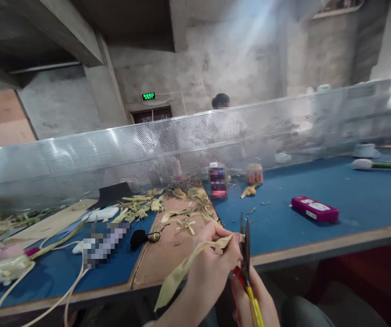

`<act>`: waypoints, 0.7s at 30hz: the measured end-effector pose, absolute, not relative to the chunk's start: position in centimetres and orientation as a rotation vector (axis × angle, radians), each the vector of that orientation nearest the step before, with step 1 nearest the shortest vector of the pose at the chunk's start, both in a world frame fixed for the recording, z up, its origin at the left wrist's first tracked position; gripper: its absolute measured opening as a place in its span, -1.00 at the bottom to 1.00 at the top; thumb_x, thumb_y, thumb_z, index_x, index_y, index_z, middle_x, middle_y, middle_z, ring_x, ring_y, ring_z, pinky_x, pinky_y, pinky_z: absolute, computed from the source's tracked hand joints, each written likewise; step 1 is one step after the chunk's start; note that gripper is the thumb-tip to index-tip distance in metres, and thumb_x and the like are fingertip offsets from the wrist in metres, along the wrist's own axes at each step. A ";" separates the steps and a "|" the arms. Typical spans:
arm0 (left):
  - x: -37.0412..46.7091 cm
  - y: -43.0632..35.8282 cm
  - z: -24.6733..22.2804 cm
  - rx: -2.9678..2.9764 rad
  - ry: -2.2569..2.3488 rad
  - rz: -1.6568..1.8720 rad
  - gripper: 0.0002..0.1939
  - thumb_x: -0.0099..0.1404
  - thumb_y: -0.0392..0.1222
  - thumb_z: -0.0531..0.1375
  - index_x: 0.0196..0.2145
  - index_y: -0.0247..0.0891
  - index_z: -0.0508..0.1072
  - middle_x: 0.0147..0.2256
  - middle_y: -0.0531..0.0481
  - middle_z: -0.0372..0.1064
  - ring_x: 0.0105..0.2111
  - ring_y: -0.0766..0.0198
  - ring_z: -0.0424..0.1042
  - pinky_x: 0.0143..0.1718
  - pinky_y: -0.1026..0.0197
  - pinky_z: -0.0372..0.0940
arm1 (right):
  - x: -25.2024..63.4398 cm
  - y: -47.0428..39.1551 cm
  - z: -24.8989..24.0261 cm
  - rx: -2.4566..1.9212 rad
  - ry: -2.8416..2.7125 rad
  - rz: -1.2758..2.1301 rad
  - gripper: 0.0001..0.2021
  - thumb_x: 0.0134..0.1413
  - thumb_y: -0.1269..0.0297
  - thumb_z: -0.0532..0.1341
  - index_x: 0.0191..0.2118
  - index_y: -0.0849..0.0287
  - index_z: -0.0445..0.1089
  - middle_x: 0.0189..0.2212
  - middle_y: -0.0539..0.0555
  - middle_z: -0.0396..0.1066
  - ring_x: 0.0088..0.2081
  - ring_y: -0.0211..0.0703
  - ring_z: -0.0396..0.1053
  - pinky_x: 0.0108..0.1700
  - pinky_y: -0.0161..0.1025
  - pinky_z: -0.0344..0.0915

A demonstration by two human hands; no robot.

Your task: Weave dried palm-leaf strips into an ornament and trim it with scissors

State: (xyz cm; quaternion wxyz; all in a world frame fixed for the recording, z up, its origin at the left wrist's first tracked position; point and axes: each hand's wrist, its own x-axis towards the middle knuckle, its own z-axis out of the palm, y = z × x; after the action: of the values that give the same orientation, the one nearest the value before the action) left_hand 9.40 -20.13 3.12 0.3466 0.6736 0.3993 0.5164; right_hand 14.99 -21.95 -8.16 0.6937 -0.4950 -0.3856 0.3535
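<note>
At lower centre, my left hand [212,268] pinches a pale leaf strip [182,270]; my right hand [255,299] grips scissors [245,247] touching its end.

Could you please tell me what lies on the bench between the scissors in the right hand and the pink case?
In the head view, only bare blue bench top lies between the scissors in the right hand and the pink case.

A pencil case [314,209] lies on the table [352,190], right of the bottle [218,181], before the screen [113,154].

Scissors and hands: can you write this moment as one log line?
left hand: pinches pale leaf strip | right hand: grips scissors, blades at strip end | pink box: on blue table
</note>
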 end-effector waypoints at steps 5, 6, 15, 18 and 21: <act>9.3 -19.9 2.2 1.834 0.993 1.358 -0.84 0.12 -0.13 0.16 -0.52 -0.24 0.32 -0.57 0.05 0.33 -0.56 0.35 0.32 -0.54 0.35 0.18 | 14.8 -22.0 -8.2 -0.971 -0.817 0.913 -0.57 -0.11 -0.11 0.14 -0.27 0.17 0.27 -0.74 -0.13 0.13 -0.75 -0.37 -0.01 -0.74 -0.40 -0.05; 9.3 -19.9 2.0 1.836 0.978 1.361 -0.85 0.13 -0.13 0.16 -0.51 -0.24 0.33 -0.56 0.04 0.34 -0.55 0.35 0.32 -0.53 0.35 0.18 | 14.8 -21.9 -8.4 -0.950 -0.816 0.915 -0.58 -0.11 -0.10 0.15 -0.28 0.16 0.26 -0.73 -0.13 0.13 -0.75 -0.37 -0.01 -0.73 -0.40 -0.05; 9.5 -19.8 2.3 1.906 1.052 1.424 -0.83 0.16 -0.14 0.13 -0.52 -0.24 0.29 -0.61 0.09 0.28 -0.59 0.37 0.28 -0.55 0.34 0.16 | 15.1 -21.5 -9.1 -0.982 -0.888 0.825 -0.64 -0.13 -0.10 0.17 -0.47 0.13 0.19 -0.73 -0.12 0.10 -0.68 -0.32 0.08 -0.65 -0.38 0.07; 9.5 -19.8 2.4 1.917 1.082 1.428 -0.84 0.16 -0.13 0.13 -0.51 -0.24 0.31 -0.58 0.07 0.32 -0.56 0.35 0.32 -0.53 0.34 0.18 | 15.1 -21.6 -9.0 -1.038 -0.881 0.804 -0.63 -0.11 -0.11 0.15 -0.50 0.13 0.17 -0.73 -0.11 0.10 -0.67 -0.33 0.07 -0.65 -0.39 0.05; 9.5 -19.9 2.5 1.910 1.093 1.419 -0.84 0.16 -0.13 0.12 -0.50 -0.24 0.31 -0.58 0.07 0.32 -0.57 0.36 0.31 -0.54 0.34 0.18 | 15.0 -21.7 -9.2 -1.102 -0.891 0.804 -0.62 -0.11 -0.12 0.13 -0.51 0.14 0.17 -0.73 -0.12 0.11 -0.67 -0.33 0.07 -0.66 -0.40 0.03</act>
State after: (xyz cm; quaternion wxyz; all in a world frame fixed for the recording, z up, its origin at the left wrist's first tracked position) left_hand 9.53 -19.89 2.48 0.2587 0.7046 0.4031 0.5235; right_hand 15.04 -21.72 -9.23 0.6862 -0.4919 -0.3978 0.3591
